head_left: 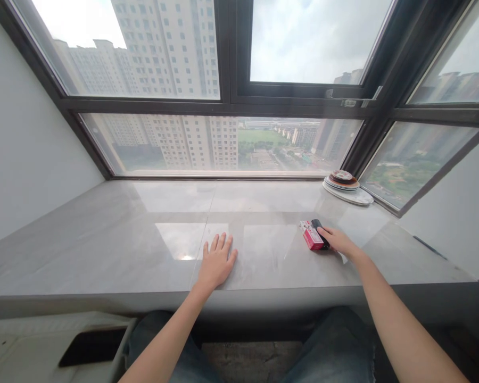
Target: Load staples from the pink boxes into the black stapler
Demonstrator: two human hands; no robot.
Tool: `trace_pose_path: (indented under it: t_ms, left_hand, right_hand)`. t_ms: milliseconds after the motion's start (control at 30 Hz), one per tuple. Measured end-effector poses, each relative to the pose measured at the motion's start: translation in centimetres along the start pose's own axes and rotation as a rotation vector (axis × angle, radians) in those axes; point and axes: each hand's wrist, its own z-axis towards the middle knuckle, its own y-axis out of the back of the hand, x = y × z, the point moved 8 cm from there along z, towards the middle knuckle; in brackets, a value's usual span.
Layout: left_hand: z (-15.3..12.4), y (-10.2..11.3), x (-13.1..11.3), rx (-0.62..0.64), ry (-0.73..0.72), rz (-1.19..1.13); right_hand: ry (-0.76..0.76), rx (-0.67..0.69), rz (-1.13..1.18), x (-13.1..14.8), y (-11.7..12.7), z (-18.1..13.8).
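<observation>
My left hand [217, 261] lies palm down on the pale marble-look window sill [104, 239], its fingers spread and nothing in it. Over to the right, my right hand [337, 240] has its fingers around a black oblong object [318, 227] resting on the sill; its exact kind is partly hidden by the hand. Directly left of that object, close against it, sits a small red and white box [313, 239]. Another small white box with red print [305, 225] is just behind the red one. A bit of white paper [343, 258] shows beneath my right wrist.
Stacked plates [343, 183] stand in the far right corner by the window frame [223, 108]. A thin dark strip [429, 247] lies along the right wall. Below the sill at left is a pale plastic container [24, 346], with a dark flat rectangular thing [91, 347] on it.
</observation>
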Motion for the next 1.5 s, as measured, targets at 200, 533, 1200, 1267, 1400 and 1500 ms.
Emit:
trace_pose_path:
  t_ms: [200,533,1200,1267,1400,1500]
  left_hand:
    - [0.2,0.6,-0.2,-0.026,0.002,-0.089]
    - [3.1,2.7,-1.5,-0.017,0.344,-0.224]
    - [4.4,6.1,12.8,-0.163,0.638,-0.071]
    - [4.4,6.3,13.3,-0.177,0.639,-0.075]
    - [2.0,7.1,13.4,-0.271,0.633,-0.052]
    - [-1.6,7.6,14.4,-0.281,0.646,0.016]
  right_hand:
    - [-0.033,0.368,0.105,1.8,-11.3,-3.4]
    - [0.233,0.188,0.078,12.3,-22.9,-9.7]
    - [0.143,0.144,0.081,6.2,-15.7,-9.3]
    - [0.134,0.151,0.082,6.0,-15.7,-9.3]
    - [0.108,0.165,0.081,5.7,-15.9,-9.2]
    - [0.113,0.157,0.073,5.8,-16.0,-9.2]
